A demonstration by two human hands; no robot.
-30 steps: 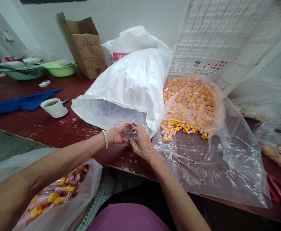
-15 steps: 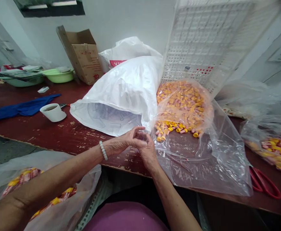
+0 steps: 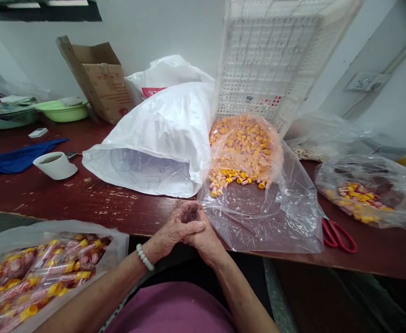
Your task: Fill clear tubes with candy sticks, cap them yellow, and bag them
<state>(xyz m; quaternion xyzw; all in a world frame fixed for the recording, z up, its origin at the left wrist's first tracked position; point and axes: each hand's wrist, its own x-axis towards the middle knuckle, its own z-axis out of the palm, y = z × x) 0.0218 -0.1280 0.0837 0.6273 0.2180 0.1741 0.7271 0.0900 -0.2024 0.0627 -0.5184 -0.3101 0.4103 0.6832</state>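
My left hand, with a pale bead bracelet at its wrist, meets my right hand just over the table's front edge. The fingers of both are closed together. Something small and see-through seems to be between them, mostly hidden. Behind the hands a white woven sack lies with its mouth toward me, and clear plastic pieces show inside. To its right, small pink pieces with yellow caps spill from a clear plastic bag. At lower left an open bag holds clear capped tubes with pink contents.
Red-handled scissors lie at right, near another clear bag with yellow and pink pieces. On the left are a white cup, a blue cloth, a green basin and a cardboard box. A white plastic crate leans behind.
My joined hands have come lower and closer to my body, with the fingers closer together. The view has turned right, so more of the lower-left bag and the right side shows.
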